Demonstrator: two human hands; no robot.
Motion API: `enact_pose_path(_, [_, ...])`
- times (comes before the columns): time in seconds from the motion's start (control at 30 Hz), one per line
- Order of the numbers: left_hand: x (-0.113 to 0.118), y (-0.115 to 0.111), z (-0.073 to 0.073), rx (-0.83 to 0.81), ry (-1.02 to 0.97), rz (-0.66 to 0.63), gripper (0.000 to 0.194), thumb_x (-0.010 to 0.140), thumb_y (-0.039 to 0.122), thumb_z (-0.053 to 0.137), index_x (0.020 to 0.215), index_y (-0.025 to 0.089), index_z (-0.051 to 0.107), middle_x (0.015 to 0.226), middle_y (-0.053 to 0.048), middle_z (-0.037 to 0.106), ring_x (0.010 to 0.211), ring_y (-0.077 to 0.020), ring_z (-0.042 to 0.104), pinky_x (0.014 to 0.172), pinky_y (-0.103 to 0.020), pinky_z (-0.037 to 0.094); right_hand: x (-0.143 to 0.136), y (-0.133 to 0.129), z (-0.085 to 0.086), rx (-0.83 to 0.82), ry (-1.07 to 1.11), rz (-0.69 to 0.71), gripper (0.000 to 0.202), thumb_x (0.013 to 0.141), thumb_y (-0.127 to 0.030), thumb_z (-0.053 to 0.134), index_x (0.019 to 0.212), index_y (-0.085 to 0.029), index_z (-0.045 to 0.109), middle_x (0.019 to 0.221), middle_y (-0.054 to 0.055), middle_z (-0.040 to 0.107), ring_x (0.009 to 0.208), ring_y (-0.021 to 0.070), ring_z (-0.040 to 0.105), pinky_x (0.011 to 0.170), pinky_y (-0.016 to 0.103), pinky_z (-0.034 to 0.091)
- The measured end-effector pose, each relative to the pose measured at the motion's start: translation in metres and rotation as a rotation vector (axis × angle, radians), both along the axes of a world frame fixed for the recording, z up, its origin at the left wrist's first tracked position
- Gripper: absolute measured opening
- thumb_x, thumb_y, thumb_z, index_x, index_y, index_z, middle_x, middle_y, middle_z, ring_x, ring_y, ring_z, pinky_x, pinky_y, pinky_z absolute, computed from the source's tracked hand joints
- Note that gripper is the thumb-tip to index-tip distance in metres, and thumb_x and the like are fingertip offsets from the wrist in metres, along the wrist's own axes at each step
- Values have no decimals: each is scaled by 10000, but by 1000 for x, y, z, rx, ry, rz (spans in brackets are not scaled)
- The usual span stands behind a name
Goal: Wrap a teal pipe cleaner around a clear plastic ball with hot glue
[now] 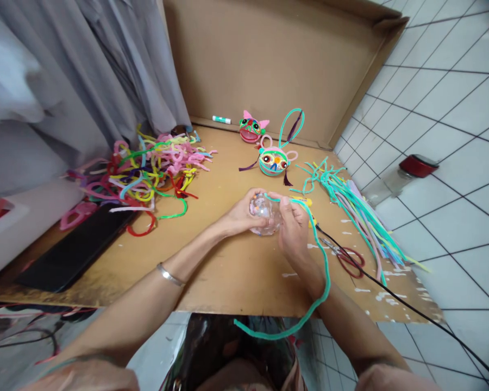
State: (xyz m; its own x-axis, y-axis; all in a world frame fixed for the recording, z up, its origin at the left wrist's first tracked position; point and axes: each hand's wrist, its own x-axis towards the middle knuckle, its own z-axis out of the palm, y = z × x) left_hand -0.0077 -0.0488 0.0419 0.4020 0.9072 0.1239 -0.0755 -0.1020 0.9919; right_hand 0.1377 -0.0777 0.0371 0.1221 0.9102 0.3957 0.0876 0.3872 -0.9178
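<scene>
My left hand (246, 214) is closed round a clear plastic ball (264, 217) with small coloured bits showing through it, held above the middle of the table. At the ball's right side, my right hand (292, 220) pinches a teal pipe cleaner (325, 266) between thumb and fingers. One end of that pipe cleaner lies across the top of the ball. The long rest of it curves down past my right wrist and hangs beyond the table's front edge. Just behind my right fingers shows part of a yellow-handled tool (307, 202), mostly hidden.
Loose coloured pipe cleaners (163, 163) lie heaped at left, near a black flat tray (73, 250). Two decorated animal-face balls (274, 161) stand at the back. At right are a pipe-cleaner bundle (350, 201), red-handled scissors (348, 260), a black cable (391, 290) and a red-lidded jar (403, 176).
</scene>
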Motion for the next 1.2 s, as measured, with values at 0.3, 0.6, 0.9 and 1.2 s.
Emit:
enact_pose_path(0.3, [5, 0, -3, 14, 19, 88, 723, 506, 248, 839, 1138, 194, 493, 1000, 2, 591, 828, -123, 565, 781, -262, 472, -6, -8, 8, -22, 120, -2, 396, 923, -570, 578, 964, -227, 772, 914, 45, 796, 894, 231, 736, 795, 366, 593])
enact_pose_path(0.6, [3, -2, -1, 49, 73, 121, 698, 497, 207, 751, 1150, 194, 505, 922, 28, 574, 755, -114, 529, 701, -247, 445, 1, -5, -1, -16, 22, -4, 502, 958, -618, 478, 1132, -234, 750, 1110, 75, 778, 1079, 249, 714, 966, 418, 571])
enact_pose_path(0.9, [-2, -1, 4, 38, 86, 122, 720, 494, 225, 781, 1154, 196, 498, 893, 43, 545, 748, -109, 505, 681, -230, 420, 6, -4, -2, 62, -58, -12, 488, 993, -580, 426, 1187, -248, 726, 1221, 83, 740, 1167, 246, 679, 1038, 458, 532])
enact_pose_path(1.2, [-5, 4, -1, 57, 72, 123, 720, 512, 195, 799, 1179, 180, 530, 963, 22, 580, 783, -116, 543, 726, -246, 461, 7, -8, 6, 91, -72, -82, 367, 978, -516, 513, 1073, -274, 771, 1118, 53, 779, 1095, 242, 701, 986, 414, 540])
